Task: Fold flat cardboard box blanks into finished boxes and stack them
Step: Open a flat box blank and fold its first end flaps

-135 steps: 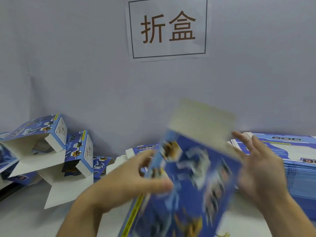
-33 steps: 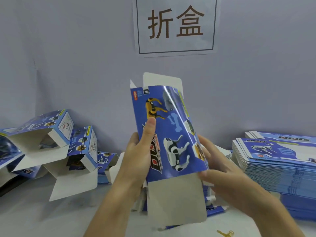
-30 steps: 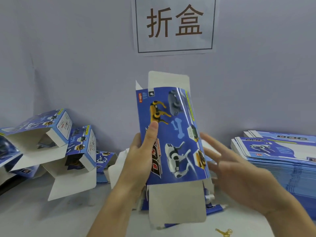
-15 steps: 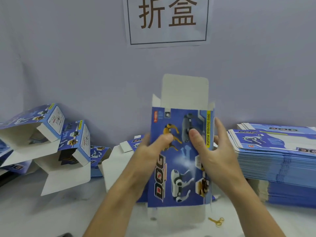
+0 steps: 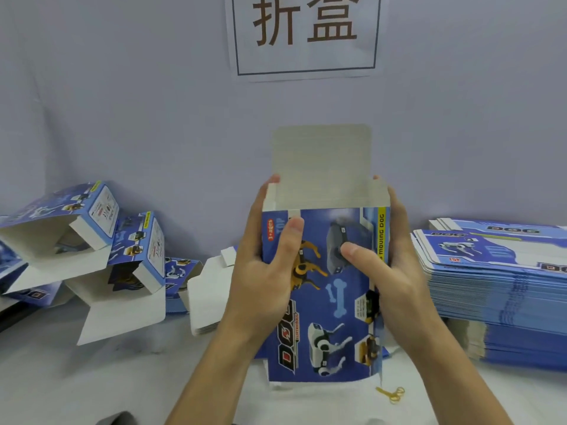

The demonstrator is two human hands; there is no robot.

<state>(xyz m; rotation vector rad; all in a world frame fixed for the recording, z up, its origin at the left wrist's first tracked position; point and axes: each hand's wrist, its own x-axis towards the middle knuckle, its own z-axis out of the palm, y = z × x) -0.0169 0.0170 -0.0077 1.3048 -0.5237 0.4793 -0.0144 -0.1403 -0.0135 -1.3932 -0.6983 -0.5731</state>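
Both hands, left hand (image 5: 264, 280) and right hand (image 5: 389, 271), grip a half-opened box (image 5: 334, 302), top flap (image 5: 322, 164) unfolded; blank stack (image 5: 497, 289) remains at desk's right edge.

Two bare forearms raised from the lower edge, left hand (image 5: 264, 271) and right hand (image 5: 389, 271) held upright facing each other, thumbs laid forward, fingers curled behind, the box (image 5: 334, 305) gripped between them.

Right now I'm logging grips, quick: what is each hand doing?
Left hand: holding the blue box, thumb on its front.
Right hand: holding the same box, thumb on its front.
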